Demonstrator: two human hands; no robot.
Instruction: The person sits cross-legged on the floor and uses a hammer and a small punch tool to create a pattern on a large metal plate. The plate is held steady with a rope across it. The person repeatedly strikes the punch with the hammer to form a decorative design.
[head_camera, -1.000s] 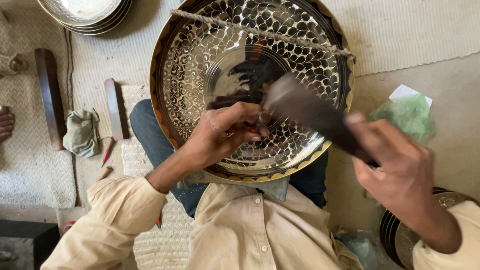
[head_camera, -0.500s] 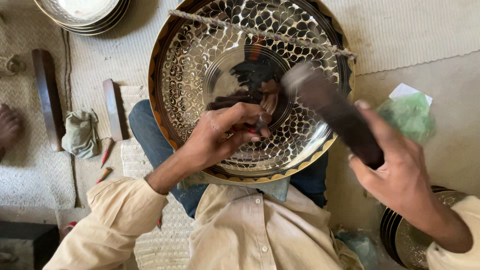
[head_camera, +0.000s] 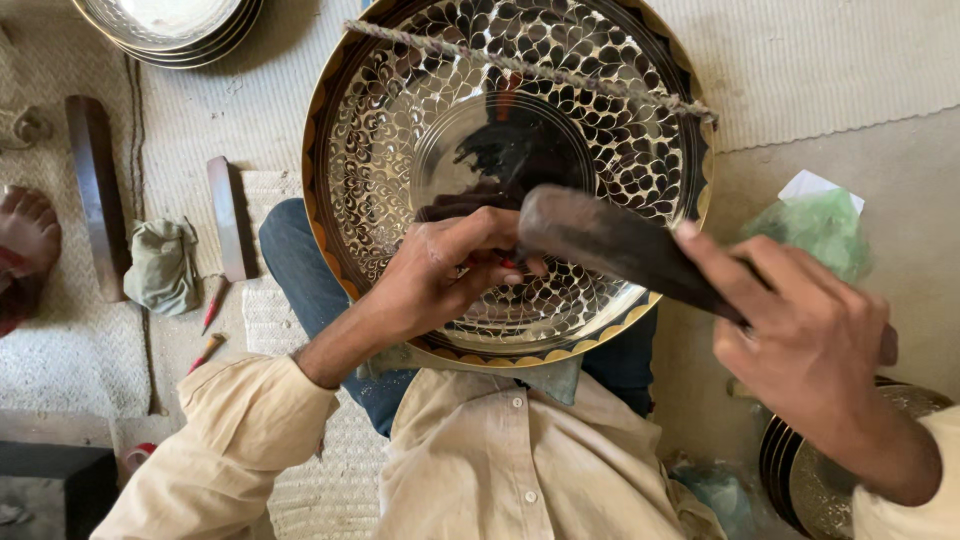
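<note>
The left hand is pinched shut around a small chisel-like tool, of which only a reddish tip shows between the fingertips; it presses against the lower middle of the large engraved metal plate. The right hand is clenched around the handle of a dark wooden mallet, whose blunt head sits just above the left fingers, touching or nearly touching the tool. The plate rests tilted on the person's lap, its near rim over the blue trousers, and a twisted cord crosses its far edge. Beyond the plate's left rim, on the woven mat, lie two wooden bars, a folded cloth and small red-tipped tools. A stack of plain plates sits at the mat's far left corner.
</note>
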